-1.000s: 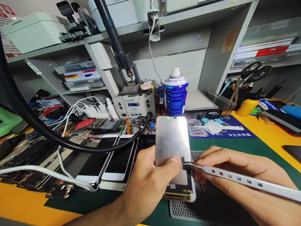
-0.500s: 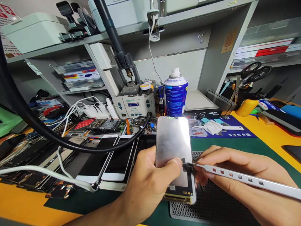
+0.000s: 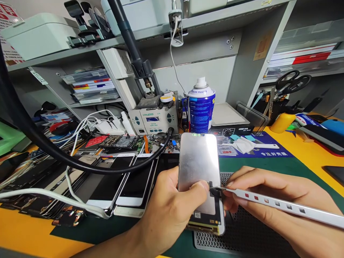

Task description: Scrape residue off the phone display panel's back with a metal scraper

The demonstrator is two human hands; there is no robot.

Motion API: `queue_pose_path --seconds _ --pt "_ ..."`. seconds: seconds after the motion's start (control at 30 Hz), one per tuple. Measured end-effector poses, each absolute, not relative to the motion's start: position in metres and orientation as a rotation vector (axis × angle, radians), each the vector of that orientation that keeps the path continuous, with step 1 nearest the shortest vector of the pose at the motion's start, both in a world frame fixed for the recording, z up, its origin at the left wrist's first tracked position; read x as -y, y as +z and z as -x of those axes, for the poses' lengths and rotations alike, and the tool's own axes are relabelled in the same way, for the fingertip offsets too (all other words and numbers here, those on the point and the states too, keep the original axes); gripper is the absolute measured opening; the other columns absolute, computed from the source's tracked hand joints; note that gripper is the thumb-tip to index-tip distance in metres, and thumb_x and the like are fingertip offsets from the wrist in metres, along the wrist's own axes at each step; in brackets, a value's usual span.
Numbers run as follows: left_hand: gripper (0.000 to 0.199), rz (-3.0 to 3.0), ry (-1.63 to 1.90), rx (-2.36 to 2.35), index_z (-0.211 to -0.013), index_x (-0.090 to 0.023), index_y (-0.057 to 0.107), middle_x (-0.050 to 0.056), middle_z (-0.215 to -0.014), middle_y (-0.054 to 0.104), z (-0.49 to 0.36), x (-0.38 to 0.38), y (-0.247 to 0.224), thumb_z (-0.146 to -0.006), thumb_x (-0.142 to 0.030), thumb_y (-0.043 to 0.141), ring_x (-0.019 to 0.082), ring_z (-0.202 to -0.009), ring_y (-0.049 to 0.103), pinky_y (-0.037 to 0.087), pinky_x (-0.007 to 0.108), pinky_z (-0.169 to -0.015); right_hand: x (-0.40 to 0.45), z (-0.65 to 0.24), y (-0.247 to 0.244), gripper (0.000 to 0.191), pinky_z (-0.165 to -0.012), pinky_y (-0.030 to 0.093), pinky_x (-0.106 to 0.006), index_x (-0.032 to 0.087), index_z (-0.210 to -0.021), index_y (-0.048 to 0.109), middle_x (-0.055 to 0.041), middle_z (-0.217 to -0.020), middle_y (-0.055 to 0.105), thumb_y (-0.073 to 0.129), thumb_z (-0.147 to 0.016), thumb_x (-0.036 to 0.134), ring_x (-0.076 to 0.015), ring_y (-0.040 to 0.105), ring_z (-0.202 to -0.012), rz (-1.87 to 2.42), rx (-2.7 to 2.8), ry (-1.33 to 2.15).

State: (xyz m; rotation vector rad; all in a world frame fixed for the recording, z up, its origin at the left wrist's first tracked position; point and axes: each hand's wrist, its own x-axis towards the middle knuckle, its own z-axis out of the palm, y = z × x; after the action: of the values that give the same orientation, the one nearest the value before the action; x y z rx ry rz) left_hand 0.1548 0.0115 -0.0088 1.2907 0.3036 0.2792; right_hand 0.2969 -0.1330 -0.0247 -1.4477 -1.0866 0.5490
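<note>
A phone screen panel (image 3: 199, 161) with a silvery metal back stands tilted toward me, gripped in my left hand (image 3: 174, 204). My left thumb presses on its back, beside a black flex cable (image 3: 215, 195). Between the thumb and fingers of my right hand (image 3: 271, 200) is a slim metal tool (image 3: 285, 206) with square holes along it. The thin tip of this tool touches the flex cable at the panel's right side. Fingers of my left hand behind the panel are hidden.
Below the panel lies a perforated grey mat (image 3: 212, 243). Phones (image 3: 134, 182) and cables are at the left. A blue spray can (image 3: 200, 107), a soldering station (image 3: 153, 120) and a flat heating plate (image 3: 228, 116) stand behind. A black hose (image 3: 88, 165) arcs across the left.
The tool and my right hand have shifted very slightly to the right. My left hand holds the panel almost unmoved.
</note>
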Motion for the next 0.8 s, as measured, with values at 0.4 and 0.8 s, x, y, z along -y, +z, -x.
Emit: queue_pose_path --seconds 0.4,0.8 --pt "0.02 -1.287 0.273 -0.316 -0.098 -0.015 0.074 0.006 -0.079 0.068 -0.1524 -0.0122 -0.0126 -0.093 -0.023 0.056 0.017 -0.07 0.058 0.048 0.032 -0.068 0.1338 -0.2997 -0.0263 0.006 -0.062 0.058 -0.018 0.034 -0.087 0.076 0.0014 -0.085 0.074 0.072 -0.083 0.034 -0.0174 0.072 -0.071 1.449 1.135 0.519" --pt "0.022 -1.258 0.276 -0.282 -0.098 -0.012 0.075 0.008 -0.078 0.07 -0.1547 -0.0115 -0.0109 -0.093 -0.02 0.055 0.018 -0.068 0.063 0.051 0.031 -0.07 0.1337 -0.2995 -0.0281 0.007 -0.065 0.058 -0.02 0.032 -0.088 0.076 -0.0004 -0.087 0.074 0.07 -0.084 0.034 -0.0185 0.071 -0.074 1.441 1.111 0.593"
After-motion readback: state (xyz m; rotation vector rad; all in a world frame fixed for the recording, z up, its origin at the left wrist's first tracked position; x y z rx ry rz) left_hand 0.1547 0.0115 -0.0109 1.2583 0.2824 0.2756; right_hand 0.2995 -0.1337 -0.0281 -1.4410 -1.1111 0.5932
